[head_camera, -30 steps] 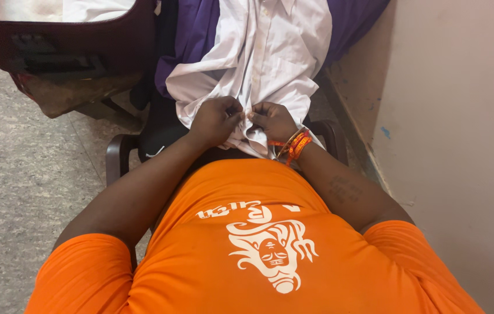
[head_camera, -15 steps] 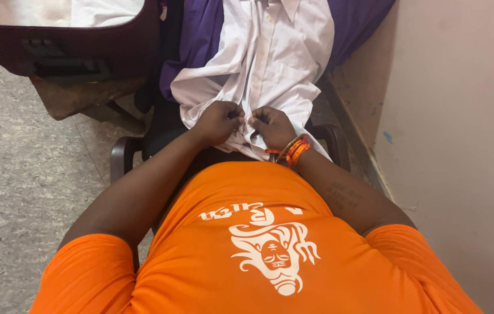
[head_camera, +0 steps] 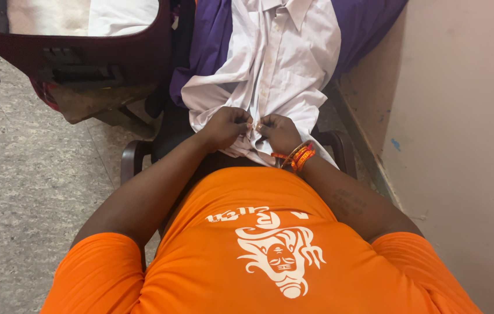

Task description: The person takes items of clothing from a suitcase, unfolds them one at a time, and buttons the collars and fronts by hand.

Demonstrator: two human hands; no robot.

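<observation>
a white cotton button-up shirt (head_camera: 282, 64) lies spread over purple cloth (head_camera: 209, 40) on a dark armchair (head_camera: 133, 160). the left hand (head_camera: 225, 127) and right hand (head_camera: 282, 132), fingers closed, pinch its lower front placket between them. a maroon suitcase (head_camera: 107, 55) sits to the left.

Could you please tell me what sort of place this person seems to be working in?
Probably a room in a home, in a corner by a wall. A white shirt lies over purple cloth on a dark armchair, an open maroon suitcase sits alongside, and the floor is speckled stone.
</observation>
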